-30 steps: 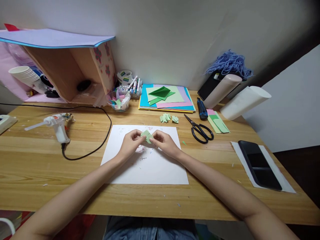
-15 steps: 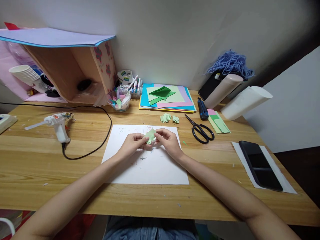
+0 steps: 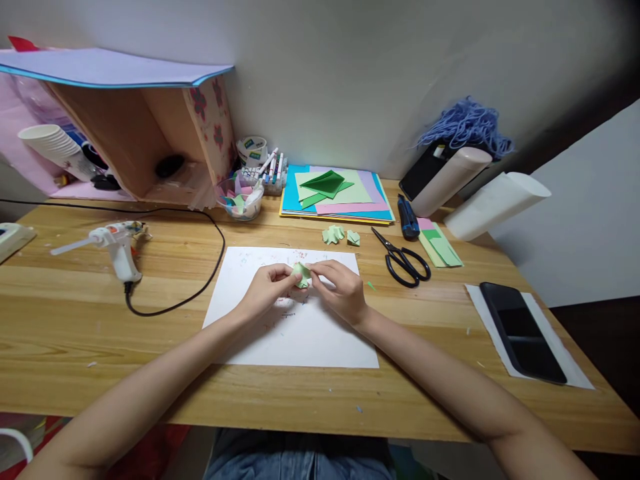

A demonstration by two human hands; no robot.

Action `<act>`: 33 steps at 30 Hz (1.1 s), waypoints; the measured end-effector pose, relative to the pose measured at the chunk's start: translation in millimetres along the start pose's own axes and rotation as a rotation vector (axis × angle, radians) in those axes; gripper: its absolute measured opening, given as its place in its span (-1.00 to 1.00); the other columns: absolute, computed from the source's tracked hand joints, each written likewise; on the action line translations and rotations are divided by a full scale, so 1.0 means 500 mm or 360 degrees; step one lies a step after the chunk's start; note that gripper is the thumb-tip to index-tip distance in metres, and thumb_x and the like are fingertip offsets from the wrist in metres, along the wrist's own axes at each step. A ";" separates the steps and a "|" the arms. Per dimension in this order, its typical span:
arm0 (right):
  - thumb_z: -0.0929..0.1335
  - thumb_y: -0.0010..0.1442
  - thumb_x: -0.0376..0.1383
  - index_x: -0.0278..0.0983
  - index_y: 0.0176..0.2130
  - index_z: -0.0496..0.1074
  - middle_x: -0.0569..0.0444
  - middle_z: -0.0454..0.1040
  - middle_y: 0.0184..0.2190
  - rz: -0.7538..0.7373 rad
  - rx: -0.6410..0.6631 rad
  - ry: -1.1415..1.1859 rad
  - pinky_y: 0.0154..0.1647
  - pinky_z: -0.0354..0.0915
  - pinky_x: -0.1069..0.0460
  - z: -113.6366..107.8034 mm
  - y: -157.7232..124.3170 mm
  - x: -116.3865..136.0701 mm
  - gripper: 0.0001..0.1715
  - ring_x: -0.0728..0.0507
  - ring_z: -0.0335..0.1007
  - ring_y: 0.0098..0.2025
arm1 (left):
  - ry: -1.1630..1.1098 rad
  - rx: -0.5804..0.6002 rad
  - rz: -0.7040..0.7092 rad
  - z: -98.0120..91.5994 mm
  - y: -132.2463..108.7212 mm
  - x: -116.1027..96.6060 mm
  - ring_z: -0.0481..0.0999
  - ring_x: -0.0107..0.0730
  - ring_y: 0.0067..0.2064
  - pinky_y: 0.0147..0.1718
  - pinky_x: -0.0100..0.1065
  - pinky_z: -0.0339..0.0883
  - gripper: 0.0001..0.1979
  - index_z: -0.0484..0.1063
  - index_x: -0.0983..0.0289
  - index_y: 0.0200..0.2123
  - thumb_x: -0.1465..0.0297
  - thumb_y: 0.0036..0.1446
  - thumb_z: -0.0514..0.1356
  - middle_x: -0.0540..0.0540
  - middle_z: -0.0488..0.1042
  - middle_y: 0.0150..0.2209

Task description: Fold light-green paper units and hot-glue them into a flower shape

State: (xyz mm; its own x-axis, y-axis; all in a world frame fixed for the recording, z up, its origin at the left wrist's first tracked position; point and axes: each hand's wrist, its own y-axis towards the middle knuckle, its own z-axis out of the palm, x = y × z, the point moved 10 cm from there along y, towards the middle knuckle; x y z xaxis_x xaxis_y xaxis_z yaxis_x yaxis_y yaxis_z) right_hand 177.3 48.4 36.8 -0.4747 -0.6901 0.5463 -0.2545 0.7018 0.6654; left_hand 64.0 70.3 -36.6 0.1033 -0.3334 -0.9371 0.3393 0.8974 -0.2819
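A small light green folded paper piece (image 3: 301,274) is held above the white sheet (image 3: 300,340). My left hand (image 3: 269,287) pinches its left side between thumb and fingers. At its right edge, the fingertips of my right hand (image 3: 343,288) grip the paper; parts of those fingers hide one another. Behind my hands, on the wood, lie similar light green folded paper pieces (image 3: 333,234), with a smaller one (image 3: 353,238) beside them. A thin green paper scrap (image 3: 371,285) rests right of the sheet.
Black-handled scissors (image 3: 401,259), a utility knife (image 3: 408,219) and paper strips (image 3: 440,243) lie to the right, with a phone (image 3: 523,333) beyond. Coloured paper (image 3: 360,193) is stacked behind. A glue gun (image 3: 117,253) with a looping cord stands left, near an open box (image 3: 210,133).
The green paper between my hands now looks more curled and compact. My right hand has turned slightly, its fingers bending more at the paper's edge. The view has shifted a little.
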 end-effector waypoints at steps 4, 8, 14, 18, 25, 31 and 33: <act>0.27 0.15 -0.44 -0.25 -0.08 0.41 -0.01 0.48 -0.34 -0.0243 0.0060 -0.0243 -0.23 0.36 0.00 0.005 -0.001 0.018 -0.67 -0.09 0.37 -0.24 | 0.0033 -0.0012 0.0040 0.000 -0.002 -0.009 0.53 -0.29 -0.37 -0.34 -0.31 0.39 -0.71 0.36 0.36 -0.48 0.23 -0.10 0.28 0.04 0.44 -0.52; 0.27 0.15 -0.43 -0.27 -0.07 0.41 -0.03 0.48 -0.35 -0.0427 0.0106 -0.0473 -0.21 0.35 0.00 0.011 -0.001 0.037 -0.67 -0.11 0.36 -0.22 | 0.0092 0.0000 0.0082 0.000 -0.001 -0.014 0.54 -0.29 -0.36 -0.35 -0.31 0.39 -0.72 0.34 0.35 -0.49 0.23 -0.08 0.27 0.04 0.45 -0.51; 0.29 0.15 -0.43 -0.30 -0.09 0.42 -0.03 0.49 -0.36 -0.0529 0.0164 -0.0616 -0.22 0.34 0.01 0.022 -0.002 0.049 -0.69 -0.13 0.35 -0.22 | 0.0180 0.0044 0.0144 0.003 0.002 -0.018 0.53 -0.32 -0.40 -0.32 -0.27 0.41 -0.73 0.35 0.36 -0.48 0.24 -0.05 0.25 0.07 0.47 -0.49; 0.27 0.16 -0.43 -0.31 -0.09 0.41 -0.03 0.49 -0.34 -0.0510 0.0224 -0.0634 -0.23 0.34 0.01 0.031 -0.004 0.043 -0.70 -0.13 0.34 -0.20 | 0.0210 0.0048 0.0146 0.001 0.004 -0.015 0.53 -0.32 -0.40 -0.31 -0.27 0.40 -0.73 0.35 0.36 -0.47 0.24 -0.04 0.24 0.07 0.47 -0.49; 0.25 0.18 -0.42 -0.30 -0.08 0.40 -0.06 0.49 -0.30 -0.0390 0.0347 -0.0508 -0.22 0.32 -0.02 0.042 -0.005 0.028 -0.69 -0.14 0.33 -0.19 | 0.0295 0.0021 0.0187 -0.003 0.006 -0.017 0.53 -0.29 -0.41 -0.33 -0.29 0.38 -0.72 0.35 0.34 -0.47 0.21 -0.02 0.21 0.06 0.46 -0.51; 0.28 0.18 -0.28 -0.27 -0.13 0.41 -0.02 0.46 -0.25 0.0346 0.0313 0.0265 -0.19 0.32 0.00 0.043 0.001 -0.049 -0.75 -0.08 0.37 -0.23 | 0.0407 -0.0043 0.0269 -0.013 0.004 -0.028 0.53 -0.29 -0.40 -0.35 -0.32 0.36 -0.73 0.36 0.34 -0.44 0.21 0.00 0.19 0.06 0.45 -0.48; 0.29 0.15 -0.23 -0.30 -0.22 0.43 0.00 0.46 -0.30 0.0640 0.0384 0.0603 -0.26 0.33 0.03 0.063 -0.008 -0.079 -0.77 -0.05 0.39 -0.30 | 0.0483 -0.0044 0.0310 -0.012 0.000 -0.032 0.53 -0.30 -0.40 -0.36 -0.34 0.35 -0.73 0.37 0.34 -0.43 0.21 0.01 0.19 0.07 0.45 -0.46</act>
State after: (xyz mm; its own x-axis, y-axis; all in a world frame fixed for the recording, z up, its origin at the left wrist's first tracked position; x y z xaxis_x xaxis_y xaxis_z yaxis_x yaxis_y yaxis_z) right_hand 170.3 78.6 -3.5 -0.2515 -0.3460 0.9039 -0.3221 0.9106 0.2590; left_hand 56.8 77.6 -22.7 -0.1202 -0.0582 -0.9910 0.3149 0.9445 -0.0937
